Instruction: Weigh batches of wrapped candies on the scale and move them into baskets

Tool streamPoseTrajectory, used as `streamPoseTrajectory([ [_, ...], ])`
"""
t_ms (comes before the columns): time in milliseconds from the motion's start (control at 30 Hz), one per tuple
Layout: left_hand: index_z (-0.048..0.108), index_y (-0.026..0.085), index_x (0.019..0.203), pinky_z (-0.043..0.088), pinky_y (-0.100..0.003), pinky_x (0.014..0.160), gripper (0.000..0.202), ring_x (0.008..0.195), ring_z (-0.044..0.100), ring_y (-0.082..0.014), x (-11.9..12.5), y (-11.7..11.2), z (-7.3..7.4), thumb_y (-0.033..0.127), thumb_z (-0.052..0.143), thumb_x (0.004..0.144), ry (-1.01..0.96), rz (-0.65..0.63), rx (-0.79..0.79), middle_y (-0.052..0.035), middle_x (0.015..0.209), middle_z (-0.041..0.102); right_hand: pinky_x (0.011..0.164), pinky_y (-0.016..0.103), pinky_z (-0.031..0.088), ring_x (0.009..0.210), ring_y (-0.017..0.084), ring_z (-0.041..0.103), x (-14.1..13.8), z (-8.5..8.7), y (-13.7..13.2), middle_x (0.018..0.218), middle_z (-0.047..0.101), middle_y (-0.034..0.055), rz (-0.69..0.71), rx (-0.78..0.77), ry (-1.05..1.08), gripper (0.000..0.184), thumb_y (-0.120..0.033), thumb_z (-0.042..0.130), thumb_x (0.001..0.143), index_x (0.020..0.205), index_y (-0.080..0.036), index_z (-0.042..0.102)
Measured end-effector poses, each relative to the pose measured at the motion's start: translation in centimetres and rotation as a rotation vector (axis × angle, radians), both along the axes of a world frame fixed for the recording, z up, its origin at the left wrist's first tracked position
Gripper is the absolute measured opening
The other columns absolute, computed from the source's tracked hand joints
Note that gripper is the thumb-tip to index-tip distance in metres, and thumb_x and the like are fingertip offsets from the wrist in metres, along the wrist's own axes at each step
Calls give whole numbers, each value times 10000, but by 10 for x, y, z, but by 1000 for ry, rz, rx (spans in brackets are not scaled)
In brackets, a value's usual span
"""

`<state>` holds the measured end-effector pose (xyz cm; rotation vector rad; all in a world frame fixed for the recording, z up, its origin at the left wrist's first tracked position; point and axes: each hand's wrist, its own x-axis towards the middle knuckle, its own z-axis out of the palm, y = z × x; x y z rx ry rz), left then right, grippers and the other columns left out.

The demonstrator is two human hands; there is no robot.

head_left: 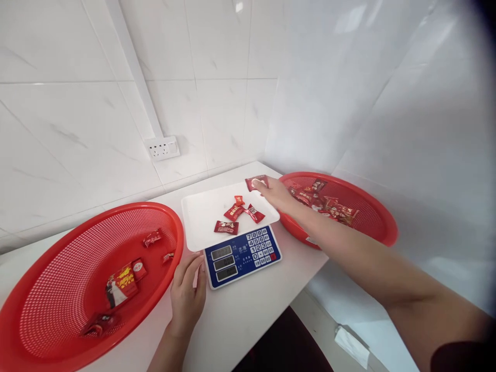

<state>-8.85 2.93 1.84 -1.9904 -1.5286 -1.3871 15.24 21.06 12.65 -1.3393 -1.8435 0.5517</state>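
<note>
My right hand (276, 193) pinches a dark red wrapped snack packet (251, 182) over the far right corner of the white weighing tray (197, 206). On the tray lie several small red wrapped snacks (227, 227), one of them a tiny orange-red piece (239, 200). The tray belongs to a digital scale with a blue keypad panel (244, 256). My left hand (188, 289) rests at the scale's left edge, beside the left basket. Its fingers are loosely bent and hold nothing that I can see; whether they touch the scale is unclear.
A large red mesh basket (50, 268) on the left holds a few packets, including a bigger red and white pack (122, 287). Another red basket (375, 222) at the right, partly behind my right arm, contains many wrapped snacks. Behind the white table (267, 305) is a tiled wall with a socket (163, 148).
</note>
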Motion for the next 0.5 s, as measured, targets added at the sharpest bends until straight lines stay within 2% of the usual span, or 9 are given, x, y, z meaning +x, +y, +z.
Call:
streamPoseTrajectory([
  [133,578,172,1048,505,-316,854,242,976,584,-180,0,0,-1,105,534,820,-6,-21,-2,-89,1030,608,830,333,446,935,220,618,60,7,-12,996,687,81,-207,13,-190,275,-348,453,868,963,-169,640],
  [267,583,180,1050,496,-308,864,250,974,588,-178,0,1,0,108,541,814,-8,-14,0,-81,1030,616,870,358,438,1005,239,597,121,5,-21,1093,658,89,-371,-73,-343,288,-296,459,858,1053,-166,626],
  [367,589,190,1045,489,-302,874,250,977,590,-177,1,2,0,115,553,809,-5,-1,4,-70,1022,628,935,363,409,1122,245,539,151,-1,-26,1257,571,79,-364,-164,-441,382,-197,469,839,1211,-180,551],
  [500,592,201,1047,481,-321,882,253,971,594,-185,2,3,1,124,554,809,-11,-2,10,-72,1024,634,963,381,394,1169,273,508,158,-12,-28,1313,524,92,-273,-286,-527,503,-225,515,832,1329,-193,451],
])
